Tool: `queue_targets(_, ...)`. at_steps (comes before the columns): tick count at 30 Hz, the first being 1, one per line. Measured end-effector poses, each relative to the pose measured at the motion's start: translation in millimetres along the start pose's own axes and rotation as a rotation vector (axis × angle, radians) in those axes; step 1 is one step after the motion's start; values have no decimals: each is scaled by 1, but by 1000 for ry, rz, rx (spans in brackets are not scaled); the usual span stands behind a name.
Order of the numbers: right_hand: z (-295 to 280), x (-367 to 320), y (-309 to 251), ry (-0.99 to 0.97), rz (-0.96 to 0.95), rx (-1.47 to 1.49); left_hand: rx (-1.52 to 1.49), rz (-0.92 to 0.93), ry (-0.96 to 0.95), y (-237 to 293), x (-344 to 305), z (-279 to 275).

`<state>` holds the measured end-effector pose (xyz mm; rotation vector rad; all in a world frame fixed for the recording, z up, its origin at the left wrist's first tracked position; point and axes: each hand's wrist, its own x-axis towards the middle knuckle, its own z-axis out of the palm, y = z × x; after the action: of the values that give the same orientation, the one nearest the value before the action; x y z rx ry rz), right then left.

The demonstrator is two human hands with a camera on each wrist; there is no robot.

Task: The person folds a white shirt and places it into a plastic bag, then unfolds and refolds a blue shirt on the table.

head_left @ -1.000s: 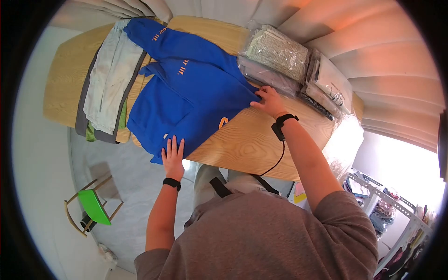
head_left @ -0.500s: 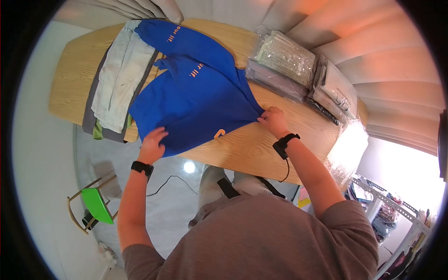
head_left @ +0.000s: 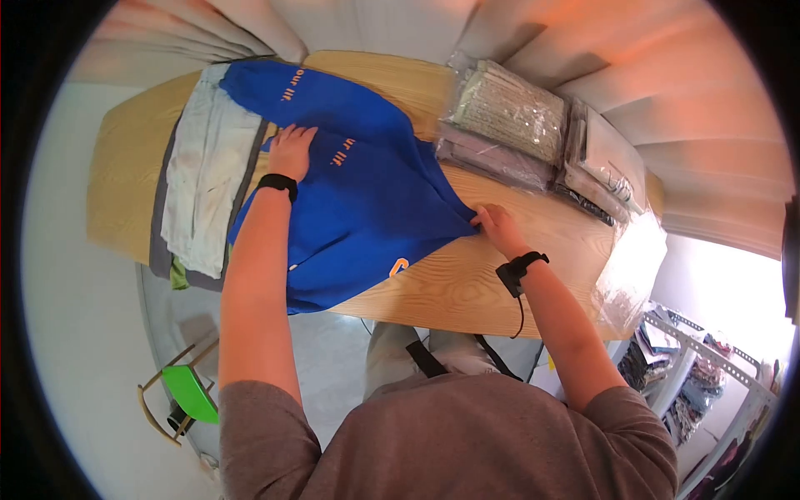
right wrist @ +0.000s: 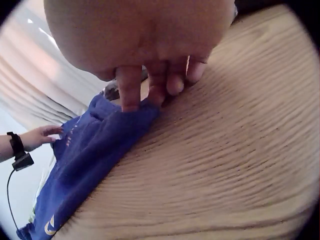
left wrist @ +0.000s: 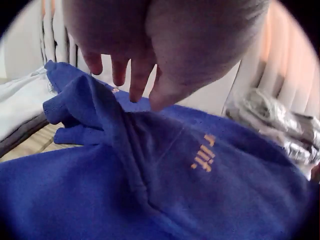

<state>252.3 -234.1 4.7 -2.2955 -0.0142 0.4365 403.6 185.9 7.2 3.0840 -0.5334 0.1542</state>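
Observation:
A blue sweatshirt (head_left: 379, 221) with orange lettering on its sleeves lies spread over the wooden table. My right hand (head_left: 502, 229) pinches its right-hand corner; in the right wrist view the thumb and fingers (right wrist: 131, 90) meet at the cloth's edge. Far across the garment, my left hand (head_left: 290, 154) is over the nearer sleeve, beside the lettering. The left wrist view shows that hand's fingers (left wrist: 137, 80) loosely spread and pointing down, with no cloth gripped between them. Below them a ribbed cuff (left wrist: 52, 112) stands up in folds.
Pale trousers (head_left: 208, 158) lie on darker clothes left of the sweatshirt. Bagged, folded garments (head_left: 512, 112) are stacked at the back right against the curtain. Clear plastic (head_left: 629, 267) hangs by the table's right end. A green chair (head_left: 190, 393) stands on the floor at left.
My left hand has left the sweatshirt's near-left edge and reached away across to the sleeve. My right hand keeps hold of the right corner, and the near-left cloth has been shifted and creased.

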Motion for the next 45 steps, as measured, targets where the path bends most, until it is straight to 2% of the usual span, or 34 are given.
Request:
queue_targets(2, -2, 2, 2, 4, 25, 28, 14, 4, -54, -2, 4, 5)
queue_targets(4, -2, 4, 6, -47, -61, 32, 67, -84, -271, -2, 7, -10)
queue_targets(6, -5, 1, -2, -65, -52, -40, -22, -88, -277, -3, 4, -35)
queue_targets(8, -7, 0, -8, -84, -49, -112, -253, -151, -190, -3, -3, -67)
queue_targets(9, -8, 1, -8, -93, -54, -149, -248, -143, -192, -4, -8, -82)
queue_targets(11, -8, 2, -9, -98, -56, -182, -89, 26, 1, -12, -23, -106)
queue_targets(12, -8, 1, -9, -69, -98, -231, -88, 32, 2, -19, -30, -107)
queue_targets(14, -7, 2, -7, -35, -139, -284, -236, 346, 220, -28, -42, -110)
queue_targets(15, -7, 5, -7, -63, -94, -284, -298, 5, -267, -30, -48, -114)
queue_targets(16, -6, 7, -7, -92, -50, -285, -300, 5, -263, -28, -53, -114)
queue_targets(18, -2, 9, -6, -87, -2, -285, -418, -307, -441, -22, -62, -109)
queue_targets(19, 1, 10, -6, -84, 48, -280, -419, -314, -439, -19, -66, -104)
queue_targets(21, 4, 9, -11, -71, 44, -287, -470, -312, -221, -14, -73, -95)
queue_targets(22, 5, 8, -12, -54, 44, -293, -473, -320, -221, -14, -75, -92)
queue_targets(24, 7, 6, -11, -18, -16, -287, -380, -111, -141, -13, -78, -91)
queue_targets(25, 8, 5, -10, 24, -70, -272, -380, -120, -144, -14, -82, -93)
queue_targets(27, 8, 4, -9, 35, -79, -253, -351, 0, -108, -15, -90, -105)
queue_targets(30, 7, 3, -8, 45, -80, -223, -216, 2, -84, -12, -115, -136)
queue_targets(31, 6, 4, -9, 46, -75, -216, -132, 41, 102, -6, -131, -142)
queue_targets(34, 6, 5, -8, 30, -87, -204, -4, -56, 162, 7, -195, -141)
queue_targets(36, 7, 5, -6, 40, -104, -200, -18, -117, 138, 13, -242, -115)
queue_targets(39, 6, 4, -6, 44, -115, -193, -59, -242, -42, 32, -305, -61)
queue_targets(43, 8, 6, -3, 42, -112, -183, -13, -334, -131, 47, -323, -37)
queue_targets(45, 7, 5, -7, 27, -77, -187, -32, -323, -74, 38, -315, -42)
